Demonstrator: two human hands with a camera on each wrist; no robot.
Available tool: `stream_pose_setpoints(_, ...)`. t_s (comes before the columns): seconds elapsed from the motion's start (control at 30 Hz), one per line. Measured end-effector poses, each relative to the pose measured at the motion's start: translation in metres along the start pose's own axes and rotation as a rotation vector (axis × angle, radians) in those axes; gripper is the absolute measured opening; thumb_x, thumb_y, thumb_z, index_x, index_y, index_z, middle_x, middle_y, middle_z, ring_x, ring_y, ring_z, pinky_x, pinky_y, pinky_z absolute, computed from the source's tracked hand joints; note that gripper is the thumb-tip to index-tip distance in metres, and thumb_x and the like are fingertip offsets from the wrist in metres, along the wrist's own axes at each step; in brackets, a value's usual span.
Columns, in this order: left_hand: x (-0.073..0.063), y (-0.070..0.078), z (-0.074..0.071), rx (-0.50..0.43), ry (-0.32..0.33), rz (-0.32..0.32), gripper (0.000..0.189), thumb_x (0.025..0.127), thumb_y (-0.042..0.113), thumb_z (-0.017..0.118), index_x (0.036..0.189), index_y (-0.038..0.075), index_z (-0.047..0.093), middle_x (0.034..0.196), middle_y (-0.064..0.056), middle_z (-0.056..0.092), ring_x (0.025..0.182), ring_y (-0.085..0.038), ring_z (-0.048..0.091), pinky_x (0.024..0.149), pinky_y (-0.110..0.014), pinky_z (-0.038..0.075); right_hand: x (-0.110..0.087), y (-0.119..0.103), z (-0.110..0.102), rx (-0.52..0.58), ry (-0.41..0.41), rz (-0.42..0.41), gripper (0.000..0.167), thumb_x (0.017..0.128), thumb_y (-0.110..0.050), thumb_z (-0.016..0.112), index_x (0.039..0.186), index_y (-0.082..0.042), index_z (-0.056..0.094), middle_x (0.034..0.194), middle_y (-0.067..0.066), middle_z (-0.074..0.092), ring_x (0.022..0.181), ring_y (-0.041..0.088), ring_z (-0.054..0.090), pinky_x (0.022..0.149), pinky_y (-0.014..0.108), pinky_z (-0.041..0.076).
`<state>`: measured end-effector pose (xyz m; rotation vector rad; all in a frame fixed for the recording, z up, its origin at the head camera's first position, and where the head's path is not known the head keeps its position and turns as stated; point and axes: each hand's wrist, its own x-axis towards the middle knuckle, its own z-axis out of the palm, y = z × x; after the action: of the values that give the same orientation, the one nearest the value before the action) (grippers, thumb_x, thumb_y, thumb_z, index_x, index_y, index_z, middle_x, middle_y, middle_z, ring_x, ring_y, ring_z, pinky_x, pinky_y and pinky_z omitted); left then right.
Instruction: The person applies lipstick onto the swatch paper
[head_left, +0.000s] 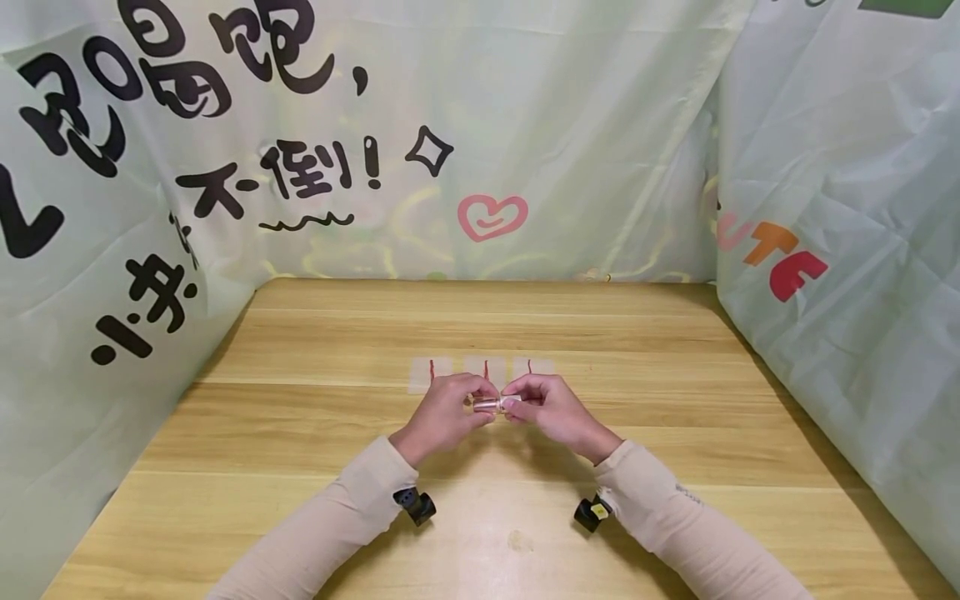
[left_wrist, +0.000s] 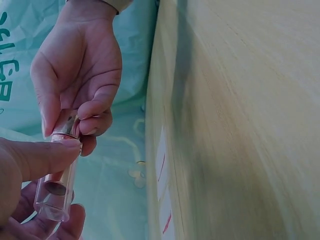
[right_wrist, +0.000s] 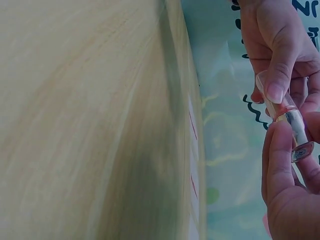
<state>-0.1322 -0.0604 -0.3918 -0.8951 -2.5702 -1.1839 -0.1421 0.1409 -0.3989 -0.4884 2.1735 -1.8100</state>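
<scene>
A small lipstick (head_left: 487, 405) with a see-through cap and a shiny metallic base is held level between the two hands, close over the table in the head view. My left hand (head_left: 447, 412) grips the clear cap (left_wrist: 52, 207) between thumb and fingers. From the other end, my right hand (head_left: 553, 410) pinches the metallic base (right_wrist: 298, 129). Cap and base are still joined end to end, and a round label (right_wrist: 303, 151) shows on the bottom of the base. Fingers hide part of the tube in every view.
Three pale paper pieces (head_left: 418, 382), each with a red line, lie in a row on the wooden table (head_left: 315, 450) just beyond the hands. Printed cloth sheets (head_left: 600, 150) hang along the back and both sides. A wrist camera (head_left: 415, 506) sits on each sleeve.
</scene>
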Motion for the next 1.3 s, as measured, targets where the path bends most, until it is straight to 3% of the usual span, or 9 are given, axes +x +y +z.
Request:
stream_pose_setpoints(0.47, 0.003, -0.001, -0.002, -0.030, -0.036, 0.002, 0.020, 0.075, 0.002, 0.081, 0.091, 0.006, 0.069, 0.089, -0.001, 0.070, 0.080, -0.012, 0.064, 0.072, -0.025, 0.053, 0.000, 0.000, 0.000, 0.028, -0.019, 0.015, 0.019, 0.092, -0.001, 0.063, 0.106, 0.011, 0.062, 0.089, 0.012, 0.066, 0.079, 0.020, 0.065, 0.081, 0.043, 0.055)
stream_pose_setpoints(0.67, 0.004, -0.001, -0.001, -0.056, -0.076, -0.003, 0.023, 0.074, 0.001, 0.082, 0.094, 0.005, 0.070, 0.091, -0.003, 0.070, 0.080, -0.013, 0.065, 0.072, -0.023, 0.053, 0.001, 0.002, -0.006, 0.031, -0.105, 0.011, 0.016, 0.091, 0.001, 0.061, 0.103, 0.011, 0.058, 0.087, 0.012, 0.060, 0.081, 0.022, 0.062, 0.083, 0.045, 0.055)
stream_pose_setpoints(0.83, 0.002, -0.003, 0.001, -0.037, -0.125, 0.026, 0.023, 0.074, 0.001, 0.082, 0.093, 0.006, 0.071, 0.090, -0.002, 0.070, 0.079, -0.012, 0.065, 0.072, -0.022, 0.053, -0.001, 0.004, -0.008, 0.004, -0.223, 0.063, 0.020, 0.089, 0.005, 0.060, 0.107, 0.011, 0.056, 0.092, 0.013, 0.060, 0.085, 0.026, 0.063, 0.084, 0.046, 0.055)
stream_pose_setpoints(1.0, 0.006, -0.005, 0.000, -0.017, -0.104, 0.069, 0.026, 0.073, 0.003, 0.083, 0.096, 0.006, 0.070, 0.094, -0.002, 0.070, 0.086, -0.016, 0.065, 0.078, -0.028, 0.054, 0.000, 0.002, -0.014, -0.001, -0.265, 0.078, 0.030, 0.085, 0.010, 0.057, 0.115, 0.013, 0.054, 0.096, 0.015, 0.060, 0.089, 0.034, 0.063, 0.083, 0.047, 0.054)
stream_pose_setpoints(1.3, 0.012, -0.018, -0.012, 0.004, -0.057, -0.067, 0.035, 0.080, 0.009, 0.080, 0.111, 0.005, 0.067, 0.114, -0.008, 0.066, 0.104, -0.030, 0.061, 0.086, -0.043, 0.051, 0.004, 0.008, -0.025, 0.041, -0.197, 0.103, 0.039, 0.086, 0.008, 0.057, 0.125, 0.015, 0.050, 0.104, 0.025, 0.056, 0.092, 0.037, 0.063, 0.082, 0.041, 0.055)
